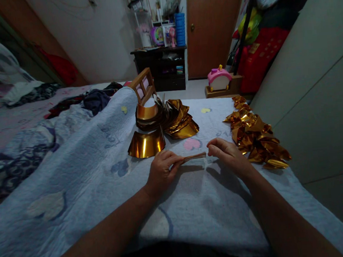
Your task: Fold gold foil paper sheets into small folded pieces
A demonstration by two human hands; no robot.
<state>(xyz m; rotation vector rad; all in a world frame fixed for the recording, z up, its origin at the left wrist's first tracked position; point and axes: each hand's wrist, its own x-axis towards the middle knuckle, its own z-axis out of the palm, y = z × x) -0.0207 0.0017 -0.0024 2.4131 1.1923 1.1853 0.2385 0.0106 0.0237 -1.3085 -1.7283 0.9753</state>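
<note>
At the frame's centre, the left hand (162,170) pinches a narrow strip (194,157) by one end, probably leaving the other accessible; the right hand (229,155), fingers loosely parted, hovers just beside it.

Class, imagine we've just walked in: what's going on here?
Over a pale blue, heart-patterned cloth, a person's left hand pinches one end of a thin, brownish strip. The right hand holds nothing, its fingertips close to the strip's free end. Curved, shiny gold sheets lie beyond the left hand; crinkled gold pieces are heaped at the right.
</note>
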